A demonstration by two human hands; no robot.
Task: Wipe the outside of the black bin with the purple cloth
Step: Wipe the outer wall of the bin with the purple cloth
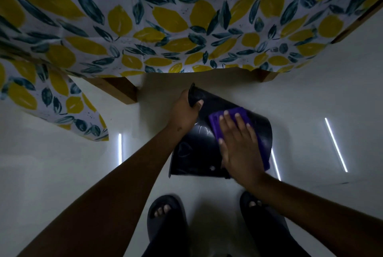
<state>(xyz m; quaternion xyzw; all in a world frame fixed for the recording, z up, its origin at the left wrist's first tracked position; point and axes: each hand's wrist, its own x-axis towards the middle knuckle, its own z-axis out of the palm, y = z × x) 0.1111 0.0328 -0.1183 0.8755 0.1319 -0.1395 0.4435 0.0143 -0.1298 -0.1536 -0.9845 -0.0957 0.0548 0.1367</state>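
Observation:
The black bin (194, 153) lies tipped over on the white floor, its open rim toward the table. My left hand (185, 111) grips the rim at the upper left, thumb curled over the edge. The purple cloth (219, 117) is spread on the bin's upward side wall. My right hand (238, 142) lies flat on the cloth, fingers spread, pressing it against the bin. Much of the cloth is hidden under that hand; a strip shows along the bin's right edge.
A table with a lemon-and-leaf patterned tablecloth (165, 24) overhangs just beyond the bin, with wooden legs (122, 91) at left and right. My feet in dark slippers (165, 215) stand close in front of the bin. Glossy white floor (62, 163) surrounds it.

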